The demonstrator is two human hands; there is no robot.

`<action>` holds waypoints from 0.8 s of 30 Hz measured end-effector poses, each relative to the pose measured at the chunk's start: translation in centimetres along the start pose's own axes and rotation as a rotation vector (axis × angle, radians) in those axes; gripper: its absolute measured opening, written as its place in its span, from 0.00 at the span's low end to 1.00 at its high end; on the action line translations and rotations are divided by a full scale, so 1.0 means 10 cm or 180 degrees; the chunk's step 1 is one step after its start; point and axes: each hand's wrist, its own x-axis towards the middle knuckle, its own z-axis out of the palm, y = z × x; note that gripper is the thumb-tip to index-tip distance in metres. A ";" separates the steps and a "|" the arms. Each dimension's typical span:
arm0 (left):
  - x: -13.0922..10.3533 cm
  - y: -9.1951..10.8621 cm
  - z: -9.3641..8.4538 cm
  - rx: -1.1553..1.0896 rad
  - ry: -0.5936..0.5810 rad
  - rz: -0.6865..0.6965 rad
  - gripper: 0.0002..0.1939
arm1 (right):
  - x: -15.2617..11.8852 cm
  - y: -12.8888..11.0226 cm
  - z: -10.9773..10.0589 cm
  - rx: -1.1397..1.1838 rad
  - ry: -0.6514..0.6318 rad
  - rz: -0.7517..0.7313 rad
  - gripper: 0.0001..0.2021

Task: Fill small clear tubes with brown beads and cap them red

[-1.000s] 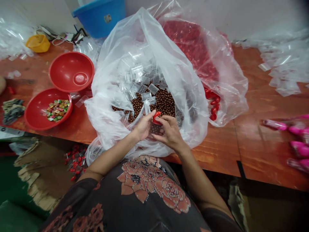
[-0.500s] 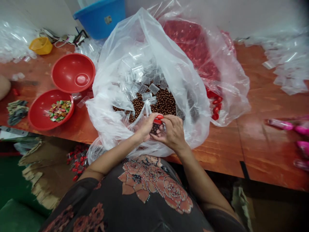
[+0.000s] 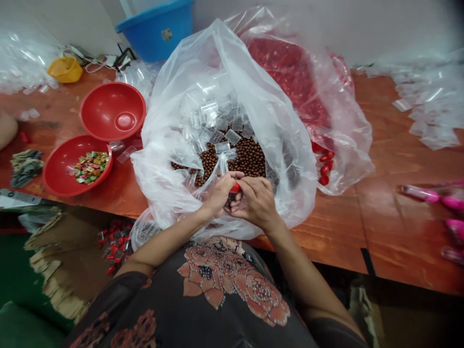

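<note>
- Since the earlier frame, the red cap (image 3: 235, 187) sits slightly lower, and the fingers of both hands curl more closely over it.
- Left hand (image 3: 218, 197) holds a small clear container (image 3: 232, 197) from its side, in a narrow grip, thumb near the top.
- Right hand (image 3: 258, 200) meets it from the other side, thumb and fingers pinched in around the red cap.
- Small, dark-looking contents fill at least part of the container. The red cap is at its top, though with fingers covering the rim it seems impossible to say whether it is fully seated.
- Both hands are over the near edge of a large translucent plastic bag (image 3: 155, 166) on an orange-brown table (image 3: 333, 237).
- Inside the bag, many brown balls (image 3: 250, 157) lie loose, with a heap of clear containers (image 3: 209, 113) without caps beyond them.
- To the right, a second plastic bag (image 3: 357, 145) holds loose red pieces (image 3: 324, 169).
- Below the table edge, by torn cardboard (image 3: 78, 261), lies a pile of clear containers with red tops (image 3: 118, 246).
- To the left, one red bowl (image 3: 54, 169) holds wrapped sweets (image 3: 90, 166); another red bowl (image 3: 105, 108) sits just behind it.
</note>
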 end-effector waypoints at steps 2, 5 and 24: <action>-0.03 -0.02 -0.03 -0.0029 0.0029 -0.0034 0.25 | -0.01 -0.02 0.05 0.0054 0.0089 -0.0073 0.32; -0.02 -0.05 -0.10 -0.0163 0.0097 -0.0060 0.24 | 0.02 -0.08 0.09 0.0143 0.0002 0.0016 0.33; -0.48 0.71 -1.11 0.1987 0.2610 0.2272 0.18 | 0.08 0.38 -0.19 0.0109 0.0290 0.0792 0.36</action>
